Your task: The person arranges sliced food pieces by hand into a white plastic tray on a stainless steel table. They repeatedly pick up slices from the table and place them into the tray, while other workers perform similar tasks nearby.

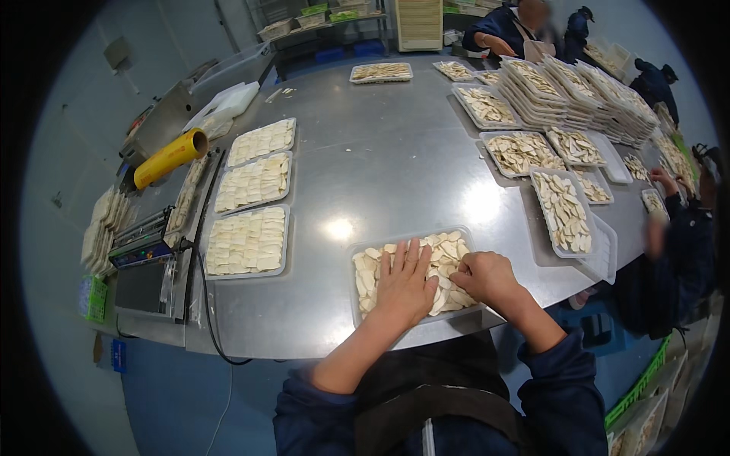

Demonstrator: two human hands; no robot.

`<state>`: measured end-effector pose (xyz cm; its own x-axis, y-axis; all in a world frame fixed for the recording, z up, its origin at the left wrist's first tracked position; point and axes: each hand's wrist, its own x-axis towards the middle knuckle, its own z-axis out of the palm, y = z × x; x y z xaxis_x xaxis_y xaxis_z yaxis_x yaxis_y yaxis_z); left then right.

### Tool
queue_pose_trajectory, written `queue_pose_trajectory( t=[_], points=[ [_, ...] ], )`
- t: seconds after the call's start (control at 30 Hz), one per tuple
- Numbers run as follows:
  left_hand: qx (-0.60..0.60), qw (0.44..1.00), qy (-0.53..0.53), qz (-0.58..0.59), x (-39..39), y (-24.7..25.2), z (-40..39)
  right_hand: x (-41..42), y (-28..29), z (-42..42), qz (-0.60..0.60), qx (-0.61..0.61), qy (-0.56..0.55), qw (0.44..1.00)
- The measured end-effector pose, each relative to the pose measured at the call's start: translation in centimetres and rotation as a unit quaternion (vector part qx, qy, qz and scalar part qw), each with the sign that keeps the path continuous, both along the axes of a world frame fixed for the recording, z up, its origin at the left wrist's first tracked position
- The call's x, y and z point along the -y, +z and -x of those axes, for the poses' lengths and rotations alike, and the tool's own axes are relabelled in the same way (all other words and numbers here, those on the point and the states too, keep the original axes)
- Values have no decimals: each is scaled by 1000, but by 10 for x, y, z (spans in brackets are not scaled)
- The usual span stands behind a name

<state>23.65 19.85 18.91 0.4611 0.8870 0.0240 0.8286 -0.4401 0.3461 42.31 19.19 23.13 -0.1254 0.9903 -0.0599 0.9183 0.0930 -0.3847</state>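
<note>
A clear plastic tray (pixel 355 310) full of pale dried slices (pixel 446 249) lies on the steel table before me, near its front edge. My left hand (pixel 405 285) rests flat on the slices, palm down, fingers spread. At the tray's right side my right hand (pixel 485 279) has its fingers curled at the slices; whether a slice is pinched in them is hidden. Three trays of slices laid in neat overlapping rows stand to the left, the nearest tray (pixel 245 241) closest to the table's front.
A film wrapping machine (pixel 145 236) and a yellow film roll (pixel 171 159) are at left. Filled trays (pixel 562 212) and tall tray stacks (pixel 530 85) stand at right. One co-worker (pixel 684 245) is at the right edge, another (pixel 502 28) behind the stacks. A filled tray (pixel 381 72) sits at the far edge.
</note>
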Motion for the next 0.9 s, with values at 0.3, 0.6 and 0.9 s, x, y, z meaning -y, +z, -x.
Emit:
queue_pose_trajectory(
  t=[0.3,0.6,0.9],
  points=[
    [15,1000,0,-3,-1,0,2,-28,-9,-19,22,-156,-55,986],
    [50,993,100,-47,9,12,51,-29,15,-31,-43,-124,-94,987],
    [40,996,67,-39,23,7,43,11,7,19,-28,-48,25,998]
  ],
)
